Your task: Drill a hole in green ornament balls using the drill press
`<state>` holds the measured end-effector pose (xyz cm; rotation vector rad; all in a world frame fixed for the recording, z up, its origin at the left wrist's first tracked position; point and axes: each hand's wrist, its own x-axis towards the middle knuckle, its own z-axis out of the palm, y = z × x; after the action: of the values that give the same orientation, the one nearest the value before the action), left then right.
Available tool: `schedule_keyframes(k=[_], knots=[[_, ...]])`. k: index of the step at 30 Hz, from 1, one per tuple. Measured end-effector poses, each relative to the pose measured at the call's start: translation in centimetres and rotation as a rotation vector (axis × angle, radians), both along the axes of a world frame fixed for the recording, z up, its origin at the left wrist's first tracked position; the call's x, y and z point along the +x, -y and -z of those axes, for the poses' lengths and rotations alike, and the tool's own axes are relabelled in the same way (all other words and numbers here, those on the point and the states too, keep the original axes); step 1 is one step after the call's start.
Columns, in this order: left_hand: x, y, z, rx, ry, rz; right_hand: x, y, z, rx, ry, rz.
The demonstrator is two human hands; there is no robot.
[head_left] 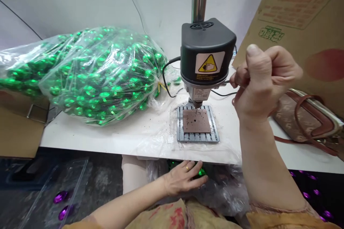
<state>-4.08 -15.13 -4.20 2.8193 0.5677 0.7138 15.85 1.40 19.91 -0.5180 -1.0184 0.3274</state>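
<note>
My right hand (262, 82) is raised in a fist beside a small black bench drill (206, 50), and its fingers close on a thin rod, probably the drill's feed lever, coming from the drill head. Under the chuck lies a brown square pad (197, 121) with a central hole, on a slotted metal base (212, 125). My left hand (182, 178) lies below the table edge, fingers extended, with its fingertips against a shiny green bead (201, 172) in a clear plastic bag (223, 189). A large plastic bag of green beads (91, 78) lies to the drill's left.
Dark specks of drilling debris lie around the base on the white table (134, 139). A patterned handbag with brown straps (303, 118) and a cardboard sheet (303, 18) stand to the right. Purple beads (60, 196) lie low on the left, under clear plastic.
</note>
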Motion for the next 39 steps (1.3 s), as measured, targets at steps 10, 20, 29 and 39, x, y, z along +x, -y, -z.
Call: schedule_keyframes(k=[10, 20, 29, 39], knots=[[-5.0, -17.0, -6.3, -0.108, -0.001, -0.823, -0.1, 0.5, 0.3, -0.005, 0.023, 0.026], [-6.1, -29.0, -9.6, -0.164, -0.389, -1.018, -0.1, 0.5, 0.4, 0.011, 0.047, 0.023], [-7.3, -24.0, -10.3, -0.208, 0.075, -0.992, 0.1, 0.6, 0.4, 0.001, 0.044, 0.007], [-3.2, -14.8, -9.0, -1.493, 1.228, -0.394, 0.0, 0.5, 0.6, 0.014, 0.025, 0.009]])
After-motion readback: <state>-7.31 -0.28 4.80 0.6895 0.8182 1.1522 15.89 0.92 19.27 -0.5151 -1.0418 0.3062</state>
